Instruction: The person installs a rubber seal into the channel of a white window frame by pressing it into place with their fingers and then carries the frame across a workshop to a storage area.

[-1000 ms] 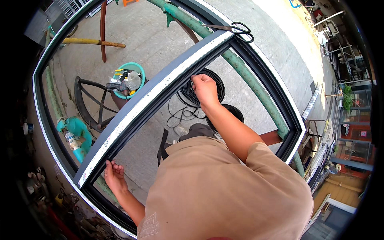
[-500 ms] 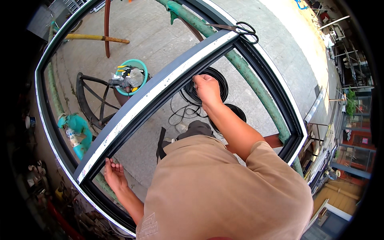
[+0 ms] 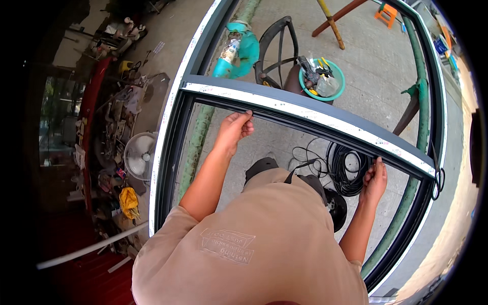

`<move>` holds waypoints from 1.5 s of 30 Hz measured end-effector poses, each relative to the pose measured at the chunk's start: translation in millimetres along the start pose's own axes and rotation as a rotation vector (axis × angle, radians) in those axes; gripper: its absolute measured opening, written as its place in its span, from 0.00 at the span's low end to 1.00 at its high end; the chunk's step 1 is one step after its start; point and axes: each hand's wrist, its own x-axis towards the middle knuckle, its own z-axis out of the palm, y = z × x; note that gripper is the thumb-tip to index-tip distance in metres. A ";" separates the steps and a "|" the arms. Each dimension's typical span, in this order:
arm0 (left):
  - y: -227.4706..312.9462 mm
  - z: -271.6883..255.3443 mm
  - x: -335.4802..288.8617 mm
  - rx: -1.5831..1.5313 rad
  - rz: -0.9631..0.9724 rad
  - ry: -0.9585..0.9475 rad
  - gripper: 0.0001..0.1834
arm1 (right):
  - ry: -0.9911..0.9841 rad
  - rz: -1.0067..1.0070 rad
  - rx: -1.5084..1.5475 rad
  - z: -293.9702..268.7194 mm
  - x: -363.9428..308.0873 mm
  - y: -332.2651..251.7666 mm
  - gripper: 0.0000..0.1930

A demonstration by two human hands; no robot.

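A large window frame with a white-filmed crossbar [image 3: 305,115] lies across in front of me. Along the crossbar's near edge runs a black sealing strip [image 3: 315,128]. Toward the crossbar's left end, my left hand [image 3: 235,133] is closed in a pinch at this strip. My right hand [image 3: 374,182] is at the same edge nearer the right end, thumb and finger against the strip and the other fingers curled. Black-handled scissors [image 3: 439,182] rest on the frame at the crossbar's right end. Below the opening, a coil of black strip [image 3: 333,168] lies on the floor.
Green pipes [image 3: 195,152] run beneath the frame. Beyond the crossbar stand a turquoise basin [image 3: 341,87] of tools and a dark metal stand [image 3: 259,66]. A floor fan [image 3: 140,156] and clutter are at left, an orange stool [image 3: 387,14] at the far right.
My view has turned. Along the crossbar, my left hand has moved inward from the left corner, and my right hand has moved from the middle toward the scissors end.
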 end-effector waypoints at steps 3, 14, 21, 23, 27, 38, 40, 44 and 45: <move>-14.2 -19.1 -14.4 -0.042 0.043 0.037 0.11 | -0.184 0.068 -0.105 13.3 -13.4 16.3 0.14; 4.0 -94.7 -147.4 0.581 0.409 0.410 0.13 | -1.036 -0.086 -0.585 158.2 -81.3 49.5 0.08; 22.4 -229.3 -234.1 0.474 0.432 1.009 0.14 | -1.397 -0.640 -0.560 312.2 -174.8 -10.1 0.05; 7.5 -255.7 -257.4 0.656 0.343 1.113 0.14 | -1.472 -0.812 -0.549 355.8 -202.1 -22.5 0.05; -22.9 -285.9 -294.5 0.694 0.184 1.230 0.15 | -1.489 -1.238 -0.541 441.4 -241.3 -28.7 0.08; -96.4 -274.7 -380.1 0.491 -0.007 1.572 0.19 | -1.869 -1.629 -0.967 561.3 -252.7 59.7 0.19; -110.4 -259.4 -386.7 0.442 -0.027 1.643 0.21 | -1.842 -1.511 -1.108 554.7 -249.0 65.4 0.23; -152.5 -249.6 -399.4 0.242 -0.015 1.803 0.24 | -1.860 -1.486 -1.090 552.3 -253.5 60.7 0.22; -164.9 -250.0 -400.0 0.238 -0.026 1.824 0.24 | -1.849 -1.471 -1.112 551.8 -254.4 59.9 0.22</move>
